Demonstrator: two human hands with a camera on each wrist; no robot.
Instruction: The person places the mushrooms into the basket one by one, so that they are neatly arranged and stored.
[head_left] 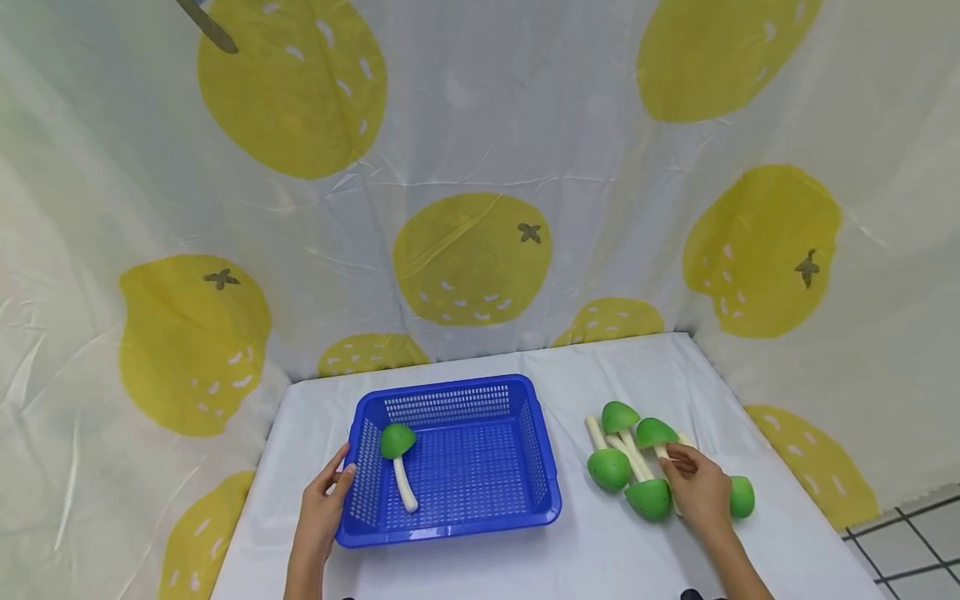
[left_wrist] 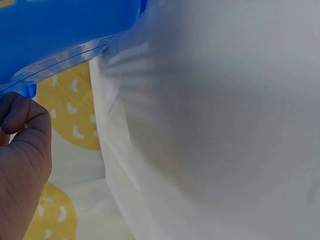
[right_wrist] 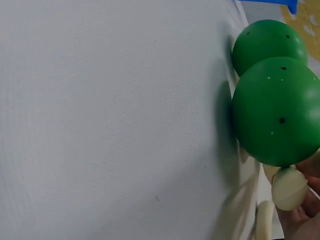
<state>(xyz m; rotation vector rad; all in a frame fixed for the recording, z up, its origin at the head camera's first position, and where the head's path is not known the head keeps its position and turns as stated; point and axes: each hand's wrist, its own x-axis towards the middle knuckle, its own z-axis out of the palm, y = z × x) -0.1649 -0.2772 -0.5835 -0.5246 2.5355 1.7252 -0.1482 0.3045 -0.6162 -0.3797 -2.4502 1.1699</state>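
A blue plastic basket with slotted walls stands on the white-covered table. My left hand grips its left side, thumb at the rim; in the left wrist view the left hand shows below the basket's outer wall. Inside, toward the left wall, lies one toy mushroom with a green cap and pale stem. To the basket's right, several similar mushrooms lie in a loose pile. There my right hand pinches the stem of a mushroom, whose stem end shows beside the fingers in the right wrist view.
Another green cap sits just right of my right hand, partly hidden by it. A pale curtain printed with yellow fruit hangs behind and along both sides. Tiled floor shows past the table's right edge.
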